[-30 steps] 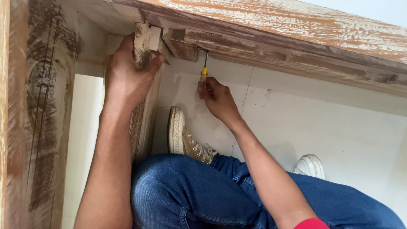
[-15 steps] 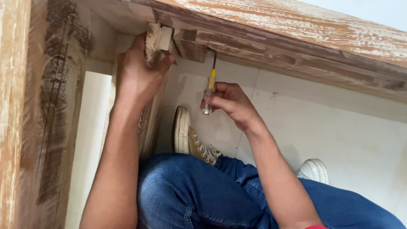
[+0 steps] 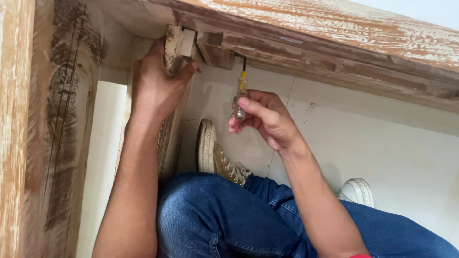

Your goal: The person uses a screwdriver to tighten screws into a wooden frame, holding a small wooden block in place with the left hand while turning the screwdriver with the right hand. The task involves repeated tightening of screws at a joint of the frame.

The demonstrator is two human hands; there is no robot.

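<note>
From the head view, your left hand [image 3: 158,86] is wrapped around the upright carved leg of whitewashed, distressed wood [image 3: 173,95], fingers closed on its top end where it meets a small wooden corner block [image 3: 189,44] under the long weathered wooden rail [image 3: 334,52] that runs off to the right. Your right hand [image 3: 263,117] is closed around the clear handle of a slim screwdriver with a yellow collar [image 3: 241,93], which stands nearly upright with its dark tip pointing up into the underside of the rail, just right of the block; whether the tip is seated in a screw head you cannot tell from here, as the spot lies in shadow. To do this well, keep the leg pressed firmly and squarely against the block so the joint does not open, hold the shaft in line with the screw instead of letting it lean, and push upward while you turn so the tip does not slip out and chew the head or the soft wood. Your thumb lies along the handle, which looks like a light grip; a fuller one would likely give more turning force. Below, your legs in blue jeans [image 3: 215,220] and two cream canvas shoes [image 3: 215,155] rest on the white tiled floor [image 3: 382,148]
</note>
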